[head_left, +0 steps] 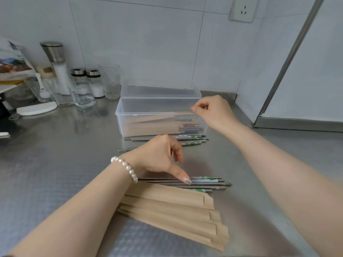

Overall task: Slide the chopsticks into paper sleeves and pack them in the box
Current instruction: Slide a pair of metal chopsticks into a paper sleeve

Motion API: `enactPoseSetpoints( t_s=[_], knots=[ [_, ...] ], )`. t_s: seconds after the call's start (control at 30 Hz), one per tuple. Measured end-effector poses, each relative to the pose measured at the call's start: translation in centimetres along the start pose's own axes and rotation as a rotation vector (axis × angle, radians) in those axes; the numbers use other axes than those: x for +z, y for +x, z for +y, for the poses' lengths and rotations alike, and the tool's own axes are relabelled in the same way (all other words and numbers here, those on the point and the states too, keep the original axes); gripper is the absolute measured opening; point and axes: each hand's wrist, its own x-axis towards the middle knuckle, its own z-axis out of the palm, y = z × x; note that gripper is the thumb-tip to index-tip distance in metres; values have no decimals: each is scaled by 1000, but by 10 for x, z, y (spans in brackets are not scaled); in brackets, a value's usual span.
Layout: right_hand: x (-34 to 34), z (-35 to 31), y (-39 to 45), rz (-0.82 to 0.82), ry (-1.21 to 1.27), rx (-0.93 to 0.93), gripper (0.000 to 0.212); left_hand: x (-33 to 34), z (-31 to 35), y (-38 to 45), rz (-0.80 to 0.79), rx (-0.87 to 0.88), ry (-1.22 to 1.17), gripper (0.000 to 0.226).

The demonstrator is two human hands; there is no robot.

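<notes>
Salt grinder [57, 67]: upright, far left by the wall
Shakers [87, 80]: two, beside it
Socket [243, 8]: on the wall
Counter [55, 164]: steel

Our left hand [157, 154] touches the loose chopsticks [204, 182] above the paper sleeves [172, 206]; our right hand [213, 110] hovers, fingers curled, over the box [122, 117] by the bench's back edge.

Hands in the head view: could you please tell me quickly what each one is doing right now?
Left hand: fingers loosely curled, holding nothing, thumb touching the loose chopsticks.
Right hand: over the box, fingers curled; any grip cannot be told.
</notes>
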Motion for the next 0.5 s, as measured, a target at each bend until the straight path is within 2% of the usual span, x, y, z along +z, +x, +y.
enactPoseSetpoints(
  t_s=[0.13,0.27,0.33,0.5],
  knots=[
    [6,16,-18,191,26,-84,12,5,13,-1,-110,79,61,53],
    [12,29,-26,222,143,-96,10,13,17,1,-135,98,152,52],
    [13,31,-31,150,247,-89,9,13,14,1,-138,80,132,47],
    [0,34,-43,-280,284,-98,14,11,9,3,-105,52,119,41]
  ],
)
